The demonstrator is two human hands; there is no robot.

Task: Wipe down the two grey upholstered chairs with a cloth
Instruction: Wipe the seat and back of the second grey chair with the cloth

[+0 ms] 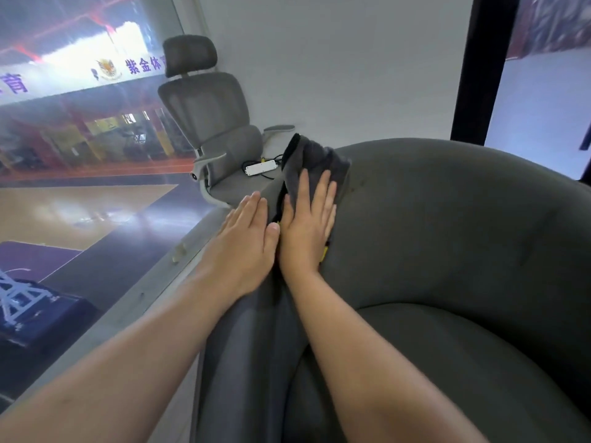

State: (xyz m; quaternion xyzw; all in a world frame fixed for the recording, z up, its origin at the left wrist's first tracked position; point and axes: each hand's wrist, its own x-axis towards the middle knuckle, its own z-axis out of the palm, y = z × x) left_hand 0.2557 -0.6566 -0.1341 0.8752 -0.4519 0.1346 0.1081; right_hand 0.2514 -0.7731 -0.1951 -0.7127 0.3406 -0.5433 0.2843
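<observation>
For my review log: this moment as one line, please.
left hand flat on armchair | right hand presses cloth on armchair rim

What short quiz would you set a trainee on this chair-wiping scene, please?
1. True or false: the right hand lies flat on the cloth.
2. What lies on the seat of the office chair? A) white power strip B) book C) cup
3. Fill in: the left hand rests on the grey armchair with its fingers ____ (straight or curled).
Key: 1 true; 2 A; 3 straight.
</observation>
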